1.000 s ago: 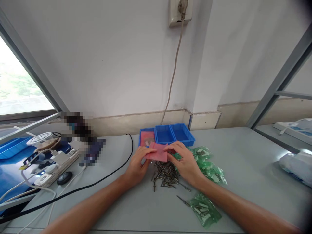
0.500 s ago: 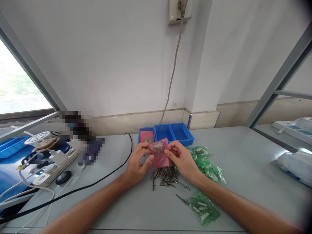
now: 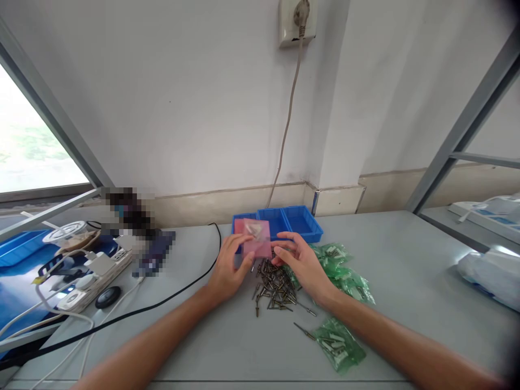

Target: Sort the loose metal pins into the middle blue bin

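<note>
A small pink plastic bag (image 3: 260,246) with pale pieces inside is pinched at its left side between the thumb and fingers of my left hand (image 3: 227,271). It is held over the near edge of the left compartment of a blue divided tray (image 3: 311,234). My right hand (image 3: 303,265) is just right of the bag, fingers apart and holding nothing. Below lies a heap of loose metal pins that look like blind rivets (image 3: 276,287). Green plastic bags (image 3: 351,284) with parts inside lie to the right, partly behind my right hand. Another green bag (image 3: 339,344) is nearer, beside a single pin.
A black cable (image 3: 162,306) crosses the table on the left. Further left are a round black object (image 3: 108,297), a power strip (image 3: 81,295) with white plugs, and a lidded cup (image 3: 65,232). A wall socket (image 3: 296,24) and a metal frame stand behind and beside the table.
The pink bag has moved left and away from me, towards the tray's left compartment. My right hand has let go of its edge; my left hand still grips it.
</note>
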### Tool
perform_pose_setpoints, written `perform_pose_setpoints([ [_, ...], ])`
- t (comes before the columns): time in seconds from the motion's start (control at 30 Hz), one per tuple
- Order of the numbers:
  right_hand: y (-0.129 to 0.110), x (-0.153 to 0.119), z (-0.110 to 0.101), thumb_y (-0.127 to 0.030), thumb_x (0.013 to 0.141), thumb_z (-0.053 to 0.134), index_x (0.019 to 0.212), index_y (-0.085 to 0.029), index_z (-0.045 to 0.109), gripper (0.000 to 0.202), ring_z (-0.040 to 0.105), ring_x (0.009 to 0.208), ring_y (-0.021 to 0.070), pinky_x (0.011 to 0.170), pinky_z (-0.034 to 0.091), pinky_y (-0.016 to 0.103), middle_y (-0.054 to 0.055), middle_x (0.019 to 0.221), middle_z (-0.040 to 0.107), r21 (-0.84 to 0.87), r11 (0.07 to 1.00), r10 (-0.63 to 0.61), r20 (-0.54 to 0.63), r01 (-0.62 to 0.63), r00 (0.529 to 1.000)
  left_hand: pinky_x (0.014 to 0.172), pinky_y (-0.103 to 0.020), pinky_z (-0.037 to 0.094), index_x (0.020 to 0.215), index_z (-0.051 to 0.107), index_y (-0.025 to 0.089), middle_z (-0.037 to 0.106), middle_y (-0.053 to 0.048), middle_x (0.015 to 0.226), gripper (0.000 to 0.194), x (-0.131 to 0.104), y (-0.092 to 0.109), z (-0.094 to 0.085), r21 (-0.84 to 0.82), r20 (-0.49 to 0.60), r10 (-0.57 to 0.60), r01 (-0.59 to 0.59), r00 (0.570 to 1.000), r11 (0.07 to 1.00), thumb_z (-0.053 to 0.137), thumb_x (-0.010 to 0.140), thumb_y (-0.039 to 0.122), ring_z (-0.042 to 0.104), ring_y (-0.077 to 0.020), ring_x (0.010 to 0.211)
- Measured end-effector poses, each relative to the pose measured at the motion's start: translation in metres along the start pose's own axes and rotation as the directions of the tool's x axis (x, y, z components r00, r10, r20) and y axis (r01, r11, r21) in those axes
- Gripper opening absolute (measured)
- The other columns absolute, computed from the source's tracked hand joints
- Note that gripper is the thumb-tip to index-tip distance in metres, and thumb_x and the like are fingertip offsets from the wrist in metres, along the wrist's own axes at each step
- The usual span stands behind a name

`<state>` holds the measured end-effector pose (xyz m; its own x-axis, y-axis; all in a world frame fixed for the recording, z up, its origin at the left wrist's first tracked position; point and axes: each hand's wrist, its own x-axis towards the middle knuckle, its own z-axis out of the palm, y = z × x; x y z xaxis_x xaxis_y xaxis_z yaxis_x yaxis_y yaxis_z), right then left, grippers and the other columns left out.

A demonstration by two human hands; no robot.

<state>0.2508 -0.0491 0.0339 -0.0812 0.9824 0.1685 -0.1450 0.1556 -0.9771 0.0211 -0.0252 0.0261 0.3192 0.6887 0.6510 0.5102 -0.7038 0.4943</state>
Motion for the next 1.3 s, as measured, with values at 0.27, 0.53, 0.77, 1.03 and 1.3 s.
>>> perform_pose_setpoints([
  [0.27,0.002,-0.002,-0.002,-0.051,0.096,0.069,0.128,-0.024,0.051,0.046,0.073,0.082,0.0174,0.087,0.059,0.041,0.009,0.127,0.065,-0.131,0.991,-0.047,-0.038,0.041,0.998,0.114,-0.052,0.033,0.125,0.066,0.026,0.064,-0.009,0.134,0.028,0.013,-0.041,0.002,0.284,-0.035,-0.191,0.193,0.981,0.939,0.051,0.108,0.042,0.049,-0.0303,0.129],
  [0.53,-0.002,-0.011,-0.001,-0.035,0.106,0.053,0.115,-0.025,0.064,0.018,0.066,0.106,0.0251,0.093,0.053,0.044,0.007,0.119,0.067,-0.678,0.685,-0.205,0.170,0.266,0.964,0.122,-0.057,0.031,0.147,0.054,0.027,0.039,-0.012,0.165,0.044,0.010,-0.037,0.001,0.410,-0.001,-0.086,0.079,0.996,0.909,0.047,0.109,0.048,0.036,-0.0330,0.152],
  [0.77,0.021,-0.019,-0.002,-0.062,0.097,0.064,0.155,-0.017,0.047,0.075,0.047,0.142,0.0411,0.118,0.035,0.063,0.021,0.155,0.053,-0.871,0.173,-0.234,0.416,0.459,0.879,0.132,-0.054,0.024,0.162,0.039,0.028,0.041,-0.007,0.168,0.054,0.007,-0.040,0.004,0.464,0.300,0.129,-0.263,0.945,0.846,0.044,0.111,0.046,0.036,-0.0281,0.157],
  [1.03,0.023,-0.016,-0.002,-0.060,0.104,0.052,0.147,-0.014,0.057,0.064,0.053,0.139,0.0385,0.120,0.034,0.062,0.022,0.149,0.060,-0.875,0.070,-0.210,0.457,0.480,0.864,0.129,-0.056,0.029,0.150,0.047,0.021,0.042,-0.012,0.165,0.044,0.008,-0.034,0.010,0.399,0.210,0.122,-0.198,0.970,0.895,0.047,0.110,0.039,0.034,-0.0302,0.156],
  [1.3,0.018,-0.009,0.000,-0.038,0.109,0.052,0.146,-0.015,0.055,0.044,0.060,0.127,0.0344,0.117,0.038,0.057,0.018,0.141,0.064,-0.892,0.049,-0.207,0.432,0.450,0.878,0.104,-0.047,0.049,0.123,0.063,0.019,0.066,-0.012,0.123,0.024,0.004,-0.014,-0.003,0.305,0.129,0.199,-0.229,0.972,0.924,0.048,0.110,0.034,0.059,-0.0274,0.117],
])
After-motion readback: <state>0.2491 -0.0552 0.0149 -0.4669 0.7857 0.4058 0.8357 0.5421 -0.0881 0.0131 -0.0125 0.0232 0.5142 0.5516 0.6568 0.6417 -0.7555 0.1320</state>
